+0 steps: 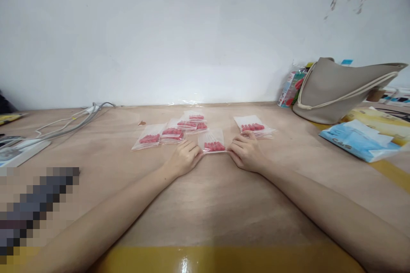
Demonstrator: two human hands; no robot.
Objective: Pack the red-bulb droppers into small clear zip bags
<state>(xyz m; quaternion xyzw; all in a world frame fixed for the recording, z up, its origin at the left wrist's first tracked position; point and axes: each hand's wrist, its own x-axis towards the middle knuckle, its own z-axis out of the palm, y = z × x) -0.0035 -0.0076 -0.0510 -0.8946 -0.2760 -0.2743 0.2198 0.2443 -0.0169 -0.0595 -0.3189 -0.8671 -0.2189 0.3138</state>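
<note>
Between my hands is a small clear zip bag (214, 141) with several red capsule-shaped pieces inside, its near edge toward me. My left hand (185, 156) is closed, pinching the bag's near left corner. At the near right corner my right hand (246, 152) is closed on the same edge. Left of the bag, several similar bags (149, 137) of red pieces lie spread and partly overlapping. Just beyond my right hand, another filled bag (252, 123) rests on top of other clear bags.
A grey drawstring bag (339, 89) leans at the back right beside a colourful plastic package (290, 87). Blue (358, 140) and yellow tissue packs lie before it. Cables (73, 120) and a white power strip (28, 153) occupy the left. A pixelated dark object (38, 204) sits front left.
</note>
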